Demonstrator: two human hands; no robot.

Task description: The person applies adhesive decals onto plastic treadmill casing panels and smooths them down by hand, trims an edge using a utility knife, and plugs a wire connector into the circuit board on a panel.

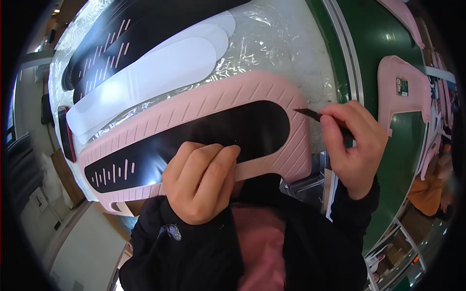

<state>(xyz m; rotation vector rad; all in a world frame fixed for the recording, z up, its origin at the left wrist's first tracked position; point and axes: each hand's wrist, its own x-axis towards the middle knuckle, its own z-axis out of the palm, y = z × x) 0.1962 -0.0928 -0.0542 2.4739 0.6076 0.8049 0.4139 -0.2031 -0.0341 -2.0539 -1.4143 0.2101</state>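
Note:
In front of me lies a pink plastic panel (pixel 252 87) with slanted grooves along its border. A glossy black sheet (pixel 242 128) with pink bar marks at its left end fills its middle. My left hand (pixel 201 182) rests at the panel's near edge, fingers curled and fingertips pinched over the black sheet; anything between them is hidden. My right hand (pixel 354 143) grips a craft knife (pixel 308 114) with a dark pointed blade. The blade's tip points left, over the pink border near the sheet's rounded right end.
White rounded sheets (pixel 160 68) and black sheets with bar marks (pixel 107 43) lie beyond the panel on clear plastic wrap (pixel 276 39). At the left is a dark phone-like object (pixel 66 133). A green conveyor belt (pixel 395 169) on the right carries another pink part (pixel 391 77).

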